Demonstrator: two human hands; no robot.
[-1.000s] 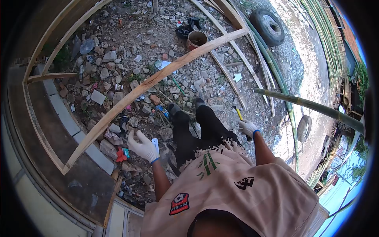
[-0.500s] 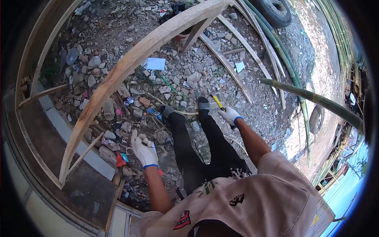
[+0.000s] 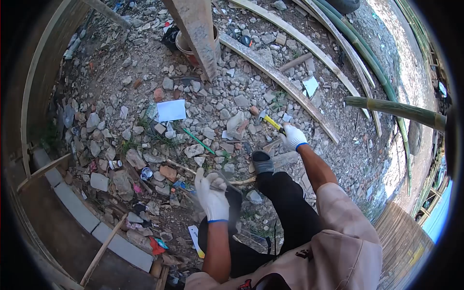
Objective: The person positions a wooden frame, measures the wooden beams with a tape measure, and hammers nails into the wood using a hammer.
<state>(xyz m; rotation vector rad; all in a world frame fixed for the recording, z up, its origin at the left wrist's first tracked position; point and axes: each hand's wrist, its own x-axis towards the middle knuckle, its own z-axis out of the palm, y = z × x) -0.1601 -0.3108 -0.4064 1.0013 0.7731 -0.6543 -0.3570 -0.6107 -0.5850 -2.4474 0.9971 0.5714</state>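
Note:
My right hand [image 3: 294, 137], in a white glove with a blue cuff, is closed round the handle of a hammer [image 3: 273, 123] with a yellow and black grip. The hammer head points up and left, above the stony ground. My left hand [image 3: 211, 195], gloved the same way, is raised in front of my left leg with its fingers curled. A small thin thing seems to show at its fingertips, too small to name. One shoe [image 3: 262, 162] stands on the rubble near a piece of wood.
A wooden post [image 3: 195, 36] rises beside a bucket [image 3: 216, 46]. Long wooden strips [image 3: 285, 82] and green bamboo poles [image 3: 382, 84] lie at the upper right. A cut bamboo [image 3: 396, 111] juts in from the right. White paper [image 3: 171, 110] and loose stones cover the ground.
The view has shifted forward, and the curved beam overhead has left it. My left hand has moved right, towards my legs. The hammer is still in my right hand.

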